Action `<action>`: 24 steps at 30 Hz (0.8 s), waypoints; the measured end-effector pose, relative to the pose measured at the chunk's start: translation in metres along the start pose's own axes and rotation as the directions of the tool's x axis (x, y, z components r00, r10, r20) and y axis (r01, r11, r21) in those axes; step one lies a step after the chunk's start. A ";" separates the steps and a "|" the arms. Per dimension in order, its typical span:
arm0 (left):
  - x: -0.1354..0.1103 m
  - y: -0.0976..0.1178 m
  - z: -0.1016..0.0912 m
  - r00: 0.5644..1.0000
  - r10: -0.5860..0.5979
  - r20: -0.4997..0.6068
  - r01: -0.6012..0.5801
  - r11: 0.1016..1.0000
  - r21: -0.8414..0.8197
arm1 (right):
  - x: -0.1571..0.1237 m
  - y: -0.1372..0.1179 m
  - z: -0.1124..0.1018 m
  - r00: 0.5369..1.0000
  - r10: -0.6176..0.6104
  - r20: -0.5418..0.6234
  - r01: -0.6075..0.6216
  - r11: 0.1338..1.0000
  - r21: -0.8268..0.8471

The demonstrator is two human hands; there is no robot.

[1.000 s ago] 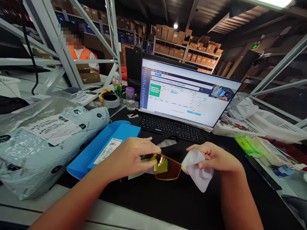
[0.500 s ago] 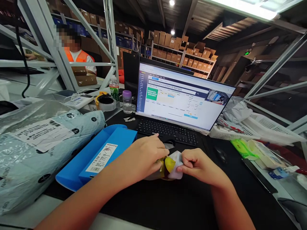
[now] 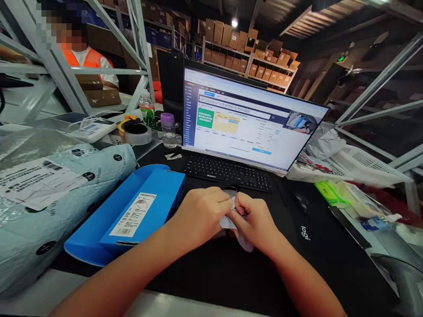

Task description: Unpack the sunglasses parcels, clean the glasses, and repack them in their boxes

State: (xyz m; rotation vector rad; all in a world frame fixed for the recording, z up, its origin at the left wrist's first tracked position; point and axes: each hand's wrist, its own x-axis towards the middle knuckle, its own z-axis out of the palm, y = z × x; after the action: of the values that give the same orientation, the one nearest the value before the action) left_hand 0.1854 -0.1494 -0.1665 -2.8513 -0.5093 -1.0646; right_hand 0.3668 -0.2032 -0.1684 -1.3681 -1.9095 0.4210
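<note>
My left hand and my right hand meet over the black desk mat, just in front of the keyboard. Both are closed around a white cloth that bunches between the fingers and hangs out below the right hand. The yellow glasses seen earlier are hidden under the cloth and hands. An open blue box with a white label lies directly left of my left hand.
A lit monitor stands behind the keyboard. Grey mailer bags pile up at the left. A tape roll and bottles sit at the back. White baskets, green packets and a mouse lie right. A person in an orange vest works behind the racking.
My right hand brought the white cloth leftward onto the yellow glasses held by my left hand. Both hands then closed together, and the glasses are now covered.
</note>
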 end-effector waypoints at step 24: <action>0.009 0.006 -0.021 0.970 -0.059 -0.237 0.029 0.992 -0.126 | 0.002 0.032 -0.072 0.846 -0.225 0.483 -0.051 0.868 0.494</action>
State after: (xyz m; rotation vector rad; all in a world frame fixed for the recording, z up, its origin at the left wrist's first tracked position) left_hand 0.1804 -0.1560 -0.1445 -2.7653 -0.5067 -1.4729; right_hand 0.4402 -0.1997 -0.1389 -0.8610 -2.0738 1.2545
